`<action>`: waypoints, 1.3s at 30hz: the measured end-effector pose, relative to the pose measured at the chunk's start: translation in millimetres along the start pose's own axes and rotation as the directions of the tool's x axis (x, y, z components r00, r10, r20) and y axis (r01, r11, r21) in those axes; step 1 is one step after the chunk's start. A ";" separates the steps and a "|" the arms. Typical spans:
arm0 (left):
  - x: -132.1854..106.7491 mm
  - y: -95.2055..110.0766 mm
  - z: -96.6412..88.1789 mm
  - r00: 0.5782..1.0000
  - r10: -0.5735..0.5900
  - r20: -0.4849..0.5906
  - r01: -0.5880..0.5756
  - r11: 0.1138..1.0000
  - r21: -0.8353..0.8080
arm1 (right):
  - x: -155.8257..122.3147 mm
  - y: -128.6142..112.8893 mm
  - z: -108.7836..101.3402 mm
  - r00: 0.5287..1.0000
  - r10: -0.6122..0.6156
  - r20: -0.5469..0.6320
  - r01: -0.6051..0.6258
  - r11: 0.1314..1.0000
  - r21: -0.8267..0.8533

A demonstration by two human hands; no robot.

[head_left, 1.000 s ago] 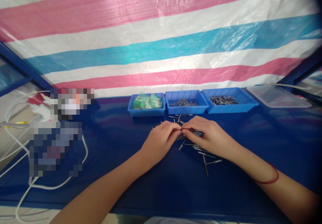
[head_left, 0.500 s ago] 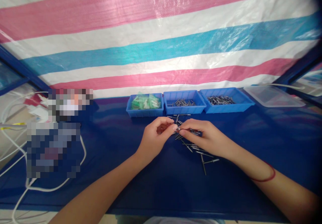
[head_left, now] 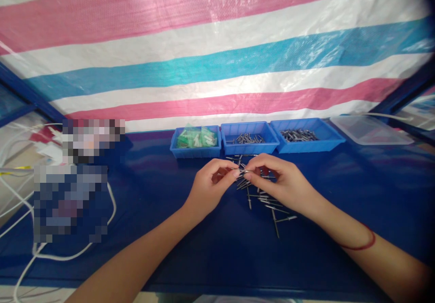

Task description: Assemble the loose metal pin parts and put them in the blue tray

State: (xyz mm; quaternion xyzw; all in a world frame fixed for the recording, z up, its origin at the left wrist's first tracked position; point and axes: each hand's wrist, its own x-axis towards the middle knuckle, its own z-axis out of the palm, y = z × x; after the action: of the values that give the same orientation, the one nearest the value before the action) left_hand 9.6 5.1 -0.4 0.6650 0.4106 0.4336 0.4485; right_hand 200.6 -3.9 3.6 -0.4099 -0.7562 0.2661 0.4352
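My left hand (head_left: 211, 184) is closed in a pinch, thumb against forefinger, on slim metal blind rivets (head_left: 242, 171). From the other side my right hand (head_left: 283, 178) pinches at the same spot, its fingertips nearly touching the left ones. How many rivets are between the fingers I cannot tell, as the tips hide most of them. Below and behind both hands, a loose pile of blind rivets (head_left: 268, 198) is spread on the blue tabletop (head_left: 204, 257), some lying crosswise over others.
Behind the hands stand three blue bins: the left bin (head_left: 195, 152) holds green packets, the middle bin (head_left: 249, 149) and right bin (head_left: 311, 146) hold metal rivets. A clear plastic lid (head_left: 370, 130) lies at right. White cables (head_left: 112, 198) run along the left.
My right hand has shifted slightly up, and its fingers are a little more raised. A rivet in the pile below has swung to a steeper angle. My left hand stays nearly in place.
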 end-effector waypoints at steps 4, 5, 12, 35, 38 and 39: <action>0.0 -4.4 0.0 1.000 0.015 0.010 -0.015 1.000 0.021 | 0.0 -3.4 -3.4 0.998 -0.050 -0.029 0.051 0.999 0.007; -0.1 -5.1 0.3 1.000 0.023 0.015 -0.023 0.999 0.025 | -0.1 -4.6 -3.9 0.997 -0.068 -0.033 0.068 0.998 0.004; -3.6 -3.7 3.3 0.992 0.026 0.127 -0.056 0.971 0.232 | 1.4 -9.1 -8.0 0.993 -0.108 -0.037 0.103 0.988 -0.112; -12.8 0.3 -0.5 0.839 0.269 0.474 -0.518 0.664 0.540 | 11.0 12.3 -26.6 0.987 -0.159 0.013 0.149 0.889 -0.432; -13.6 2.4 -7.2 0.828 0.422 0.370 -0.551 0.732 0.400 | 7.8 2.3 -9.3 0.958 -0.165 0.236 0.222 0.945 -0.239; -13.4 1.8 -9.1 0.826 0.456 0.330 -0.557 0.751 0.355 | 6.9 0.9 -5.0 0.946 -0.167 0.279 0.223 0.957 -0.185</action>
State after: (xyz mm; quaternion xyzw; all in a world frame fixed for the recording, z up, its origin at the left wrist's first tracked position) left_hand -2.6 -5.7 0.6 0.8787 0.2470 0.3586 0.1955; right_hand 203.3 2.6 8.3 -0.3386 -0.8680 0.1899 0.3097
